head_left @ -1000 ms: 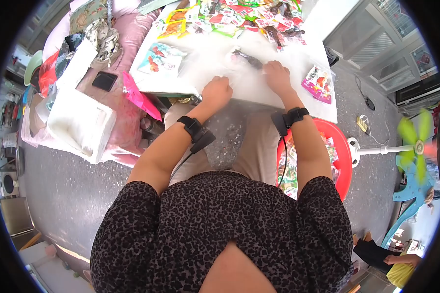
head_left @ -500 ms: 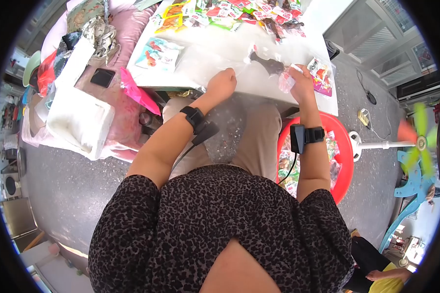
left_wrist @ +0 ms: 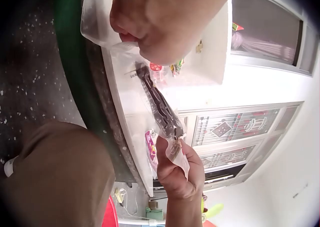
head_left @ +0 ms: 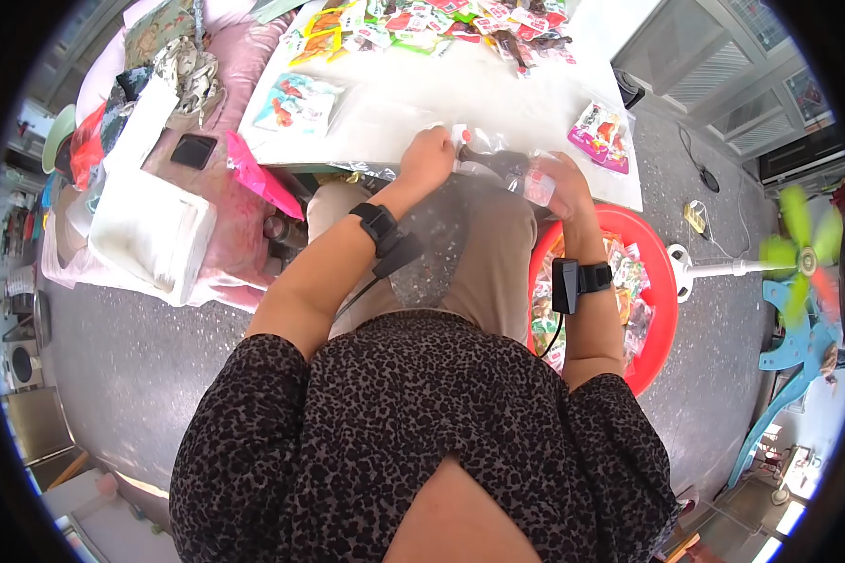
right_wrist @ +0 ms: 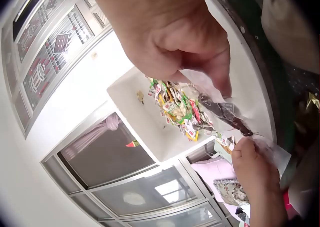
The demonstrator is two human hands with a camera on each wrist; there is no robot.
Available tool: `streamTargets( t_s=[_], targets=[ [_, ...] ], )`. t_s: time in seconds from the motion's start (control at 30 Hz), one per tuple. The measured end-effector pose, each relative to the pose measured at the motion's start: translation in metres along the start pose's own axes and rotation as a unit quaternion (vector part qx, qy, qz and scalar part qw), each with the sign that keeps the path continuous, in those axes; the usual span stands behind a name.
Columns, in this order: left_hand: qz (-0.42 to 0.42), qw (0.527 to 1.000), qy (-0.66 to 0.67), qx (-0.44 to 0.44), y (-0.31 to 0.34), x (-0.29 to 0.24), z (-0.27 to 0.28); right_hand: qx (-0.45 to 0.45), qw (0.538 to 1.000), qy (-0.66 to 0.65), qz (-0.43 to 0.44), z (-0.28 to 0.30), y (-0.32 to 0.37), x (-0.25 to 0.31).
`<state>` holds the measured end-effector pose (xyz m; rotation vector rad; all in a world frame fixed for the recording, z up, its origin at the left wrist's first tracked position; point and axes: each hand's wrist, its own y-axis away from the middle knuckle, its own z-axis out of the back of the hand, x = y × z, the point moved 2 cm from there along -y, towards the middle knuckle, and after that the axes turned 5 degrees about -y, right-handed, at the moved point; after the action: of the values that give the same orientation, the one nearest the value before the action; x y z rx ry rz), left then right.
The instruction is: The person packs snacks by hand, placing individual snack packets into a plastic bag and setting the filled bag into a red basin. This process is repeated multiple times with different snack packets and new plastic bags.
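A clear plastic packet [head_left: 504,167] with a dark, drumstick-shaped piece of meat inside is stretched between my two hands near the front edge of the white table [head_left: 394,98]. My left hand [head_left: 429,157] pinches the see-through plastic at the packet's left end, fingers curled. At the other end, my right hand [head_left: 565,188] grips the packet between thumb and fingers. In the left wrist view the dark meat [left_wrist: 162,109] runs lengthwise inside the film, up to the right hand's fingers. Part of the packet's right end is hidden by those fingers in the right wrist view.
Many packaged snacks [head_left: 432,28] pile up at the table's back. A blue-white packet [head_left: 298,103] lies left, a pink-purple one [head_left: 599,139] right. Below the right arm stands a red tub [head_left: 665,324] of packets. A fan [head_left: 806,258] is farther right; a white box [head_left: 150,235] is left.
The packet lay on the table beyond my right hand; the right hand has taken its end and drawn it toward my body. My left hand stays near the table edge.
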<state>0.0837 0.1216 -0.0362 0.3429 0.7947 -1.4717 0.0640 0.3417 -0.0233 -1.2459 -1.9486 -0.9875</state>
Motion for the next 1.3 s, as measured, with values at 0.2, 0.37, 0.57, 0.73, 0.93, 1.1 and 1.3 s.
streamTargets(
  t_s=[0.2,0.37,0.57,0.73,0.93,1.1,1.3],
  targets=[
    [-0.076,0.985,-0.155,-0.008,0.009,-0.012,0.002,-0.007,0.999,-0.033,-0.017,0.013,-0.004,-0.018],
    [-0.060,0.978,-0.193,0.054,0.007,0.002,-0.003,-0.004,0.998,-0.059,0.000,0.029,0.004,-0.008],
    [-0.040,0.992,-0.103,0.059,0.002,0.004,-0.007,0.051,0.996,-0.048,-0.053,0.038,-0.002,-0.018],
    [-0.065,0.991,-0.092,0.067,0.005,0.001,-0.006,0.053,0.990,-0.083,-0.103,0.030,-0.001,-0.023],
    [-0.128,0.981,-0.133,0.063,0.014,-0.010,-0.003,0.033,0.994,-0.082,-0.067,0.040,-0.011,-0.029],
    [-0.112,0.986,-0.120,0.040,0.006,-0.021,0.002,0.021,0.990,-0.106,-0.087,0.008,-0.003,-0.025],
    [0.012,0.996,-0.075,0.045,-0.012,-0.003,0.012,0.053,0.984,-0.157,-0.059,0.007,-0.013,-0.036]
  ],
)
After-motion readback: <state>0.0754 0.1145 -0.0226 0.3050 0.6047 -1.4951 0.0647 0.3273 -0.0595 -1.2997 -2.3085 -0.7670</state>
